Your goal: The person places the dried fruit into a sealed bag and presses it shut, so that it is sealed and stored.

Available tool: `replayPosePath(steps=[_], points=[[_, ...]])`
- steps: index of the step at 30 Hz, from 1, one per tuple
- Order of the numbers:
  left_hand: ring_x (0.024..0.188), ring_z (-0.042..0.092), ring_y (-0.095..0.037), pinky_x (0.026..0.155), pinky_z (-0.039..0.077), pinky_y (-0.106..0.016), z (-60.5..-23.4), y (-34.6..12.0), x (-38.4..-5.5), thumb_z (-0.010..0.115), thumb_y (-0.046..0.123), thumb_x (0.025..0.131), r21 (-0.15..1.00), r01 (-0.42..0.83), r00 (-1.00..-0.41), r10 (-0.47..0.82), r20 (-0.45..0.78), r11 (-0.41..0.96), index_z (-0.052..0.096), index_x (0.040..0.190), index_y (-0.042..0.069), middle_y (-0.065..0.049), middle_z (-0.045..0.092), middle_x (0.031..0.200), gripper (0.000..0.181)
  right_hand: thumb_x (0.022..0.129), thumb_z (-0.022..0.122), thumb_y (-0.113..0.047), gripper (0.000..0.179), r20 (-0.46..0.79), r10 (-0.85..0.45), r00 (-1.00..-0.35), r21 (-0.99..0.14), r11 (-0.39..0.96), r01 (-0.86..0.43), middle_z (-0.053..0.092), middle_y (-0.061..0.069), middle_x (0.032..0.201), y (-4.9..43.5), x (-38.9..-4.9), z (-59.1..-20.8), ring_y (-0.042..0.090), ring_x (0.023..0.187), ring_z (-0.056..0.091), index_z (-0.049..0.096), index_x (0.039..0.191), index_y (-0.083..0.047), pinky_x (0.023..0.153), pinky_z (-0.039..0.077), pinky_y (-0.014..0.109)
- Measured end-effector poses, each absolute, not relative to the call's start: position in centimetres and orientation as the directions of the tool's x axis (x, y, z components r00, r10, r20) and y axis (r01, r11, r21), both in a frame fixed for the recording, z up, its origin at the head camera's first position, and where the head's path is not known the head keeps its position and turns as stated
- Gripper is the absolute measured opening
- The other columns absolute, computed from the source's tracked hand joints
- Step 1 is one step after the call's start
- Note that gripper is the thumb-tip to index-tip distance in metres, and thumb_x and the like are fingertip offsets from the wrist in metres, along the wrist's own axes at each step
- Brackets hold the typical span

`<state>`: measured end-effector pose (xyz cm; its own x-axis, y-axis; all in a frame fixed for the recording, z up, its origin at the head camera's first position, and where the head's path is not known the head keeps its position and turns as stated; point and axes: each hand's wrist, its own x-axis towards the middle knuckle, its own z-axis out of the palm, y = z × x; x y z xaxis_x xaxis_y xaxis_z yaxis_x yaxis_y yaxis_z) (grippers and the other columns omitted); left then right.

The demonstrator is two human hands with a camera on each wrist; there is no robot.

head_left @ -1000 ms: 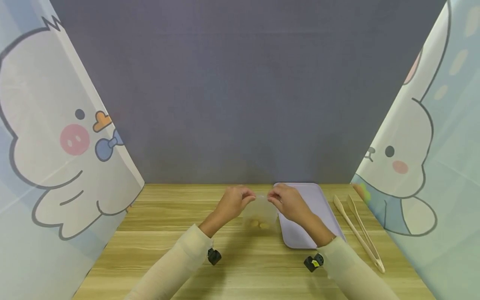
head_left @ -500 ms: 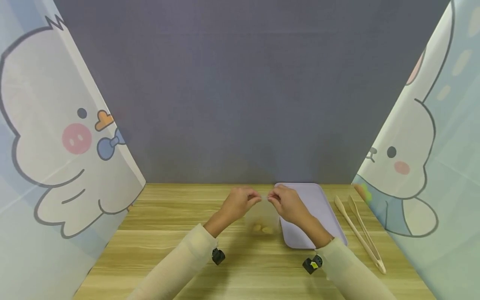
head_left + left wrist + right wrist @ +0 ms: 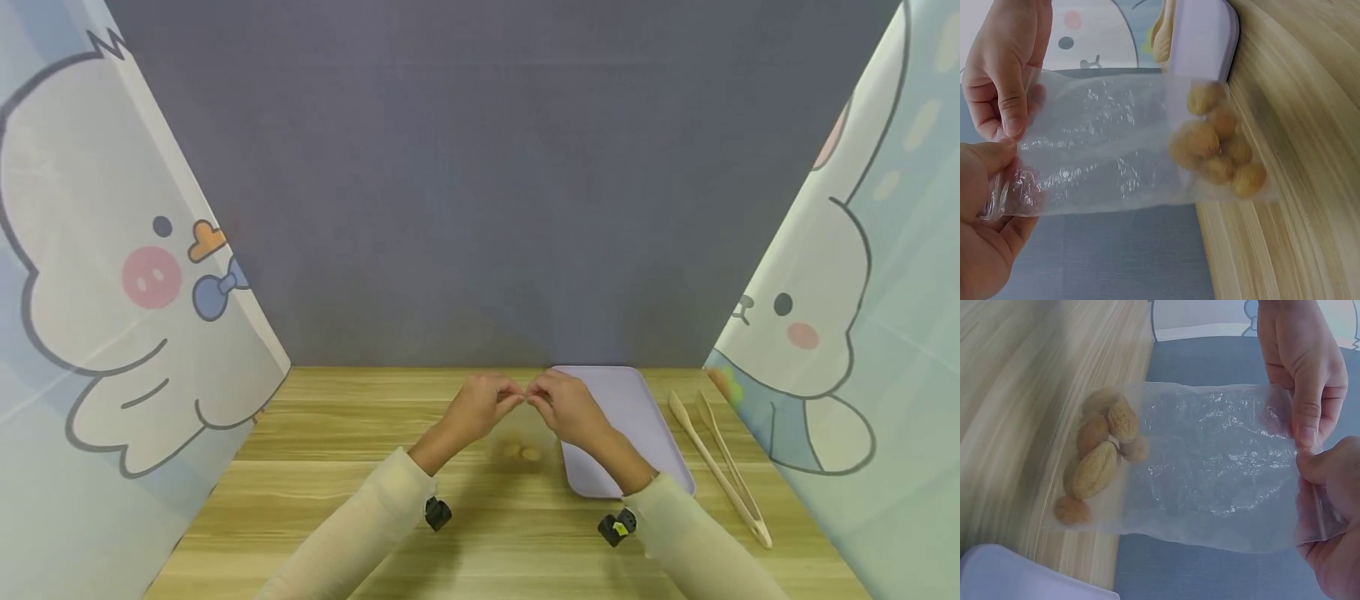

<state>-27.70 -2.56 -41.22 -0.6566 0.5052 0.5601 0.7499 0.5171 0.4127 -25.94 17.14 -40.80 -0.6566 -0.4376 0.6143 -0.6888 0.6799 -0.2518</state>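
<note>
A clear plastic bag (image 3: 1097, 140) hangs from both hands, its contents at the bottom. Inside lie several brown, rough-skinned, nut-like pieces (image 3: 1095, 470); their exact kind is unclear. My left hand (image 3: 476, 410) pinches one part of the bag's top edge between thumb and fingers. Right beside it, my right hand (image 3: 572, 410) pinches the same edge, the fingertips of both hands almost meeting. In the left wrist view the edge looks bunched at the left hand (image 3: 985, 219). Whether the bag's bottom touches the table cannot be told.
A pale purple tray (image 3: 626, 417) lies on the wooden table (image 3: 337, 483), partly behind the right forearm. To its right are wooden tongs (image 3: 720, 467). A dark grey panel (image 3: 480, 183) stands behind, with cartoon-printed sheets on both sides.
The two hands have drawn closer together, the left shifting right first, then the right shifting left. The gap between their fingertips has narrowed. The bag stays held by both.
</note>
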Motion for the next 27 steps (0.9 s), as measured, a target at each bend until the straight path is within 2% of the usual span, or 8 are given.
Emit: replayPosePath(steps=[6, 9, 13, 19, 25, 27], points=[[0.087, 0.076, -0.017, 0.075, 0.059, -0.023, -41.2, -3.1, -27.7, 0.072, 0.021, 0.095, 0.483, 0.704, -0.71, 0.491, 0.505, 0.52, 0.078, 0.099, 0.008, -0.006, 0.078, 0.098, 0.014, 0.085, 0.079, -0.006, 0.011, 0.663, -0.441, -0.606, -0.199, 0.676, -0.71, 0.066, 0.001, 0.077, 17.3, -26.0, -41.0, 0.009, 0.068, 0.055, 0.069, 0.081, -0.009, 0.062, 0.048, 0.026], [0.08, 0.073, -0.014, 0.07, 0.056, -0.021, -41.1, -3.8, -27.6, 0.073, 0.021, 0.094, 0.49, 0.676, -0.736, 0.47, 0.488, 0.551, 0.078, 0.099, 0.011, -0.003, 0.077, 0.094, 0.013, 0.084, 0.08, -0.004, 0.012, 0.675, -0.433, -0.597, -0.201, 0.671, -0.714, 0.063, 0.0, 0.075, 17.7, -26.0, -40.9, 0.008, 0.066, 0.054, 0.069, 0.08, -0.009, 0.06, 0.048, 0.025], [0.068, 0.062, -0.004, 0.063, 0.05, -0.019, -41.1, -4.5, -27.5, 0.073, 0.021, 0.094, 0.478, 0.662, -0.747, 0.459, 0.481, 0.576, 0.078, 0.095, 0.014, 0.001, 0.077, 0.089, 0.009, 0.083, 0.08, -0.002, 0.014, 0.674, -0.417, -0.61, -0.228, 0.668, -0.708, 0.06, -0.002, 0.073, 18.3, -26.0, -40.9, 0.005, 0.065, 0.052, 0.069, 0.08, -0.009, 0.059, 0.047, 0.024], [0.062, 0.058, -0.001, 0.058, 0.047, -0.017, -41.0, -4.5, -27.4, 0.074, 0.019, 0.092, 0.455, 0.683, -0.725, 0.456, 0.516, 0.572, 0.079, 0.09, 0.013, -0.001, 0.077, 0.086, 0.008, 0.085, 0.079, -0.005, 0.011, 0.638, -0.415, -0.648, -0.242, 0.691, -0.681, 0.063, -0.001, 0.076, 18.4, -25.8, -40.7, 0.009, 0.068, 0.056, 0.07, 0.083, -0.009, 0.062, 0.05, 0.026], [0.06, 0.063, -0.005, 0.058, 0.048, -0.015, -40.7, -4.0, -27.2, 0.076, 0.018, 0.09, 0.415, 0.71, -0.694, 0.467, 0.548, 0.569, 0.08, 0.087, 0.01, -0.002, 0.077, 0.081, 0.009, 0.086, 0.081, -0.01, 0.013, 0.572, -0.428, -0.7, -0.263, 0.712, -0.651, 0.071, 0.003, 0.092, 17.1, -25.5, -40.4, 0.017, 0.083, 0.067, 0.074, 0.097, -0.007, 0.073, 0.057, 0.031], [0.061, 0.066, -0.007, 0.058, 0.049, -0.014, -40.7, -3.8, -27.2, 0.076, 0.018, 0.091, 0.408, 0.718, -0.687, 0.476, 0.55, 0.564, 0.08, 0.087, 0.01, -0.003, 0.077, 0.081, 0.01, 0.088, 0.08, -0.013, 0.011, 0.56, -0.442, -0.701, -0.257, 0.712, -0.654, 0.072, 0.003, 0.093, 16.5, -25.3, -40.3, 0.018, 0.084, 0.067, 0.075, 0.097, -0.008, 0.074, 0.057, 0.033]])
